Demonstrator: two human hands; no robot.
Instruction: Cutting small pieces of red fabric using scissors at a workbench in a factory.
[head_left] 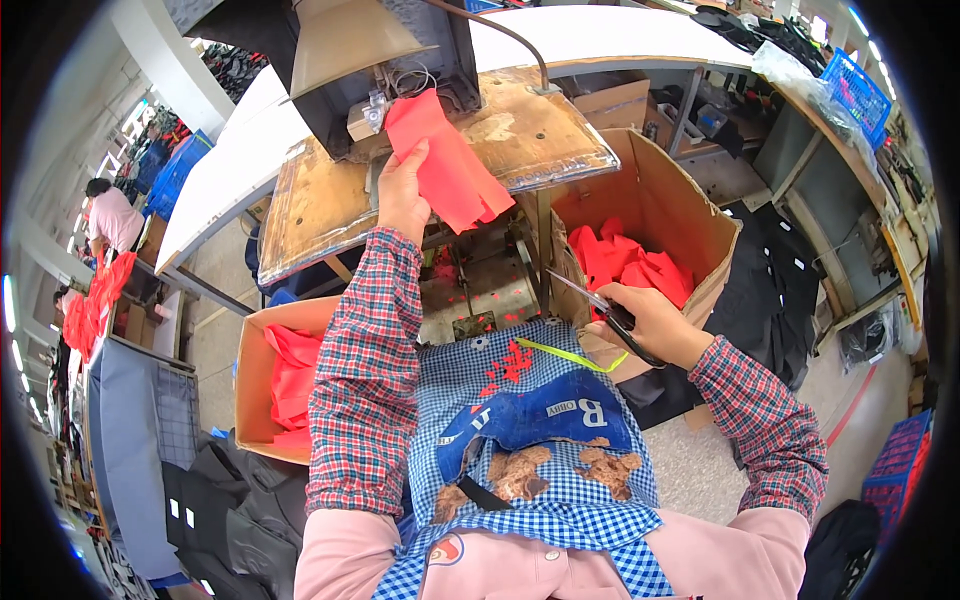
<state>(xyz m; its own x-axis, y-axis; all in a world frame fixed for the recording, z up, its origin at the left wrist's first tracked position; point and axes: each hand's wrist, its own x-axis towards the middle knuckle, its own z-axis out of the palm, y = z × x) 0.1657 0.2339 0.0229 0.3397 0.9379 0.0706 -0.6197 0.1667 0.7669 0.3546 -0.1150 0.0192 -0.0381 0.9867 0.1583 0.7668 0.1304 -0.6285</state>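
My left hand [404, 192] is closed on a flat red fabric piece [448, 168], raised over the wooden machine table [330, 205]. The piece's upper end meets the front of a dark machine [322, 85] with a beige, funnel-like cover. Its lower end hangs past the table's front edge and looks notched. In my right hand [655, 322], a pair of scissors [577, 284] with dark handles points up and left, apart from the fabric. Small red scraps [512, 362] lie on my blue checked apron [440, 375], beside a yellow-green strip [572, 354].
Cardboard boxes with red fabric stand on both sides: one at the left [250, 385], one at the right [690, 180]. Dark pieces [765, 290] lie on the floor at right, and more [255, 520] at lower left. A person [115, 218] works at far left.
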